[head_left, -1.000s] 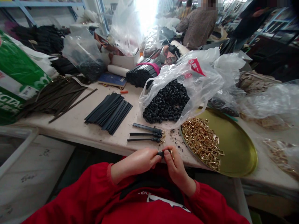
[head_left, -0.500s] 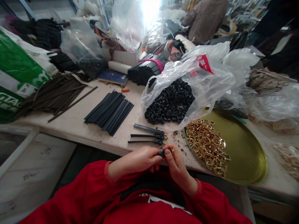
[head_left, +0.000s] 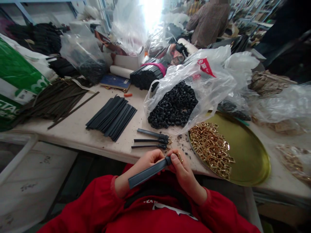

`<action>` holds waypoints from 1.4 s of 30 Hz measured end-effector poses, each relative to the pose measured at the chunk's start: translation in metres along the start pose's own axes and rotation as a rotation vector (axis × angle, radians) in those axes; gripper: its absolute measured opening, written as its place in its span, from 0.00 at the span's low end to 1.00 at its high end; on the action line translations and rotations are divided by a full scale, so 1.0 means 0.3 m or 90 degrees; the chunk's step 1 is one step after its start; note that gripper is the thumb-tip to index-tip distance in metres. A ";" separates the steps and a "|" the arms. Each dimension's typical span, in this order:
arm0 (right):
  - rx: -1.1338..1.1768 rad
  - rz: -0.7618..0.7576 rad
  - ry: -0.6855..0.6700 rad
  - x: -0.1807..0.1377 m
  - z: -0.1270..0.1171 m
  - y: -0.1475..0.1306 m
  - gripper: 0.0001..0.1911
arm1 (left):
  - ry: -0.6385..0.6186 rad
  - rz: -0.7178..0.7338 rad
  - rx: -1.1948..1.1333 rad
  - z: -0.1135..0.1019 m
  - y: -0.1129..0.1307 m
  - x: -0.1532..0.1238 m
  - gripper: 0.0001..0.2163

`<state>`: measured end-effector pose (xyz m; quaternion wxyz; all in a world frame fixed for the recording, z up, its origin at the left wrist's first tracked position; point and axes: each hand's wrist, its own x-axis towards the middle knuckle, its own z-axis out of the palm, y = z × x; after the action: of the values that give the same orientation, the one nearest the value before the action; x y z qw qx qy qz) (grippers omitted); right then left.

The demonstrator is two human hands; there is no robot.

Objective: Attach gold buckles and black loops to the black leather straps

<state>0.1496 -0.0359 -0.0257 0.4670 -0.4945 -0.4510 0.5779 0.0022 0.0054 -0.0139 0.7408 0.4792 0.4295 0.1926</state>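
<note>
A dark strap (head_left: 148,173) with a small black keeper loop (head_left: 168,160) runs slantwise in front of me, its free end towards my left wrist. At its other end is a gold buckle (head_left: 180,157). My right hand (head_left: 181,170) pinches the strap beside the loop, thumb on top, with the buckle sticking out past its fingers. Curled against the strap, my left hand (head_left: 148,161) has its fingertips partly hidden. Just beyond my hands, several finished-looking straps with loops and buckles (head_left: 152,140) lie on the table (head_left: 80,129).
A stack of black strips (head_left: 111,118) lies to the left. Ahead, a clear plastic bag (head_left: 213,77) spills black loops (head_left: 172,106). On the right stands a round gold tray (head_left: 252,155) with piled gold buckles (head_left: 211,149). Brown strips (head_left: 58,100) and a blue notebook (head_left: 115,82) lie farther back.
The strap's long free end now shows in front of my left hand, where before it was mostly hidden. My left hand's fingers have curled up, and the view has shifted slightly.
</note>
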 end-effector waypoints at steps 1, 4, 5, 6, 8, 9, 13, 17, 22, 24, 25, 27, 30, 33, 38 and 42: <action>-0.035 -0.014 0.004 -0.005 -0.003 0.004 0.13 | -0.002 -0.005 0.013 -0.003 0.000 -0.004 0.17; -0.153 -0.067 0.005 -0.012 -0.021 0.006 0.13 | -0.096 -0.069 0.006 -0.026 0.022 -0.027 0.18; -0.188 -0.090 0.001 -0.014 -0.028 0.003 0.13 | -0.135 -0.088 -0.007 -0.035 0.036 -0.037 0.19; -0.220 -0.112 -0.004 -0.015 -0.034 -0.001 0.13 | -0.170 -0.099 -0.014 -0.042 0.050 -0.047 0.20; -0.275 -0.150 -0.023 -0.019 -0.042 -0.010 0.13 | -0.209 -0.097 0.011 -0.045 0.075 -0.065 0.19; -0.297 -0.162 -0.035 -0.023 -0.043 -0.014 0.13 | -0.210 -0.089 0.047 -0.041 0.084 -0.071 0.17; -0.330 -0.188 -0.070 -0.038 -0.031 -0.012 0.13 | -0.135 -0.006 0.271 -0.007 0.099 -0.078 0.14; -0.382 -0.206 -0.049 0.001 -0.028 0.005 0.13 | -0.054 0.107 0.517 -0.008 0.100 -0.050 0.14; -0.631 -0.325 0.101 0.160 -0.046 0.041 0.15 | 0.198 0.196 0.747 -0.085 0.094 0.029 0.11; -0.736 -0.396 0.091 0.216 -0.047 0.065 0.17 | 0.279 0.216 0.798 -0.139 0.097 0.047 0.11; -0.778 -0.424 0.073 0.235 -0.046 0.078 0.18 | 0.316 0.214 0.827 -0.172 0.102 0.048 0.11; -0.836 -0.458 0.055 0.256 -0.040 0.105 0.19 | 0.399 0.180 0.891 -0.249 0.117 0.038 0.12; -0.869 -0.469 0.080 0.262 -0.032 0.133 0.18 | 0.543 0.041 0.990 -0.374 0.142 0.012 0.12; -0.866 -0.478 0.083 0.259 -0.030 0.140 0.21 | 0.610 -0.067 1.023 -0.459 0.147 0.005 0.12; -0.856 -0.482 0.098 0.256 -0.035 0.137 0.28 | 0.618 -0.075 1.021 -0.475 0.129 0.028 0.12; -0.846 -0.486 0.102 0.253 -0.031 0.130 0.29 | 0.600 -0.087 1.003 -0.461 0.146 0.052 0.14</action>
<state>0.1496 0.0333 -0.0765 0.2702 -0.5215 -0.8076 -0.0530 -0.0972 0.1120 -0.0065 -0.0412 0.6910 0.7213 -0.0243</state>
